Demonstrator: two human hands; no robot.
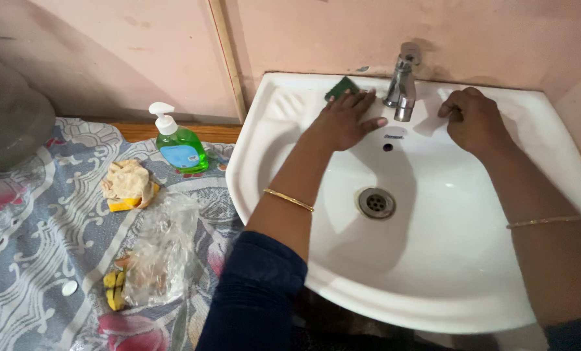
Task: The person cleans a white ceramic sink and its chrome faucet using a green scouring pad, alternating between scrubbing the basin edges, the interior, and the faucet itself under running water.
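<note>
Head view. Left hand (344,122) lies flat on the back ledge of the white basin (433,260), fingers (362,104) stretched forward and close together, pressing down on a green scouring pad (341,87). Only the pad's far corner shows past the fingertips; the rest is hidden under the hand. It sits just left of the tap (402,81), near but apart from it.

Right hand (474,119) rests on the ledge to the right of the tap, fingers curled into a loose fist. Cannot tell whether it grips anything. A thin gold bangle (288,199) circles the left wrist, and another shows on the right forearm.

Basin is glossy ceramic, rounded at the front, with a ridged soap rest moulded into its left rear corner. Metal drain (375,203) has a perforated strainer; a small overflow hole sits above it. Tap is polished chrome, short spout.

Left of the basin, the bench carries a patterned grey-blue cloth (30,260). On it: a green pump bottle of liquid soap (180,146), a crumpled beige rag over a yellow sponge (127,185), a wrinkled clear plastic bag (160,250), and small yellow pieces (114,289) beside the bag.
</note>
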